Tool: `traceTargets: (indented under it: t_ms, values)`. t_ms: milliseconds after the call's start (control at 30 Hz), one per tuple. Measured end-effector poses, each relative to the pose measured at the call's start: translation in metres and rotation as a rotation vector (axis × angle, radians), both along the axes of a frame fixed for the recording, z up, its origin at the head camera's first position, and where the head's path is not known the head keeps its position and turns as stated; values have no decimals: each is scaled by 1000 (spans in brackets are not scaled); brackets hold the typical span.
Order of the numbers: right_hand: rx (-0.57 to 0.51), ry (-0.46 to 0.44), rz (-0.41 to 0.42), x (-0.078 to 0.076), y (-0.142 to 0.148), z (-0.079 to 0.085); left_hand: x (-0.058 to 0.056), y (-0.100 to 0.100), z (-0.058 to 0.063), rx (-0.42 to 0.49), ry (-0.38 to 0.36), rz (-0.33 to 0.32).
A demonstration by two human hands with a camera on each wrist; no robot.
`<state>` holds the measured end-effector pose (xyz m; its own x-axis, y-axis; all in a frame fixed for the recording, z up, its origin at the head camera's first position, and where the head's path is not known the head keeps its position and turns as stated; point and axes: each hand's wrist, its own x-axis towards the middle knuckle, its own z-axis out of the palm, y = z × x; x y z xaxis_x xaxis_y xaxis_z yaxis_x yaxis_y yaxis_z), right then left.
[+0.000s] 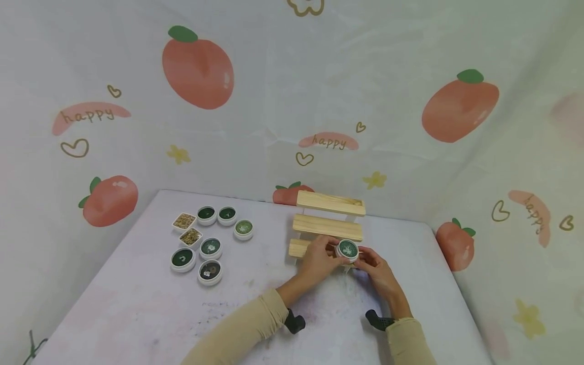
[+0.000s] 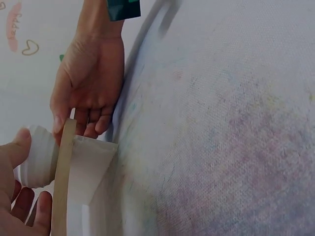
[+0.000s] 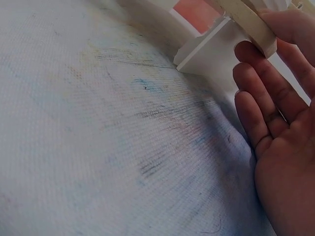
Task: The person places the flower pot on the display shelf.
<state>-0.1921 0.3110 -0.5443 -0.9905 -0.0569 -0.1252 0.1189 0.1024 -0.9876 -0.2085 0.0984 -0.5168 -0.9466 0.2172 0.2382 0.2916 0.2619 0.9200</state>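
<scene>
Jar, white with a green top, sits at the right end of the lowest board of a three-tier wooden rack. The left hand grasps it, thumb on one side and fingers on the other. In the left wrist view its base lies against the board or very close to it; whether the board bears its weight is hard to tell. The right hand grips that same board's end, thumb above and fingertips at the underside.

Directly behind the jar rises the middle board, with the top board beyond it, so the space behind the hands is taken up. White supports stand beneath the lowest board, near the right hand's fingers. The left hand hides much of the lowest board from the head camera.

Well apart, on the left of the stained white table, six round white tubs with green or dark tops cluster around two square dishes of dry flakes; these dishes lie at adjoining corners. Behind the table hangs a backdrop printed with red fruit.
</scene>
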Motion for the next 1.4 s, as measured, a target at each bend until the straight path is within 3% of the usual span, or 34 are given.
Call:
traceTargets:
  t_ms: [233, 533, 833, 1000, 1267, 1400]
  values:
    - [-18, 6, 14, -1, 2, -2, -1, -3, 1, -21, -15, 41]
    - [16, -12, 0, 2, 2, 1, -4, -26, 18, 34, 1, 41]
    - [-1, -23, -9, 2, -1, 2, -5, -70, 29, 3, 14, -17]
    - [19, -25, -16, 3, -1, 6, -9, -92, 34, -9, 83, -14]
    - [-8, -23, 0, 2, 0, 3, -12, -124, 38, -48, 164, 32]
    - [-22, -11, 8, 3, 0, 4, -13, -139, 39, -66, 170, 77]
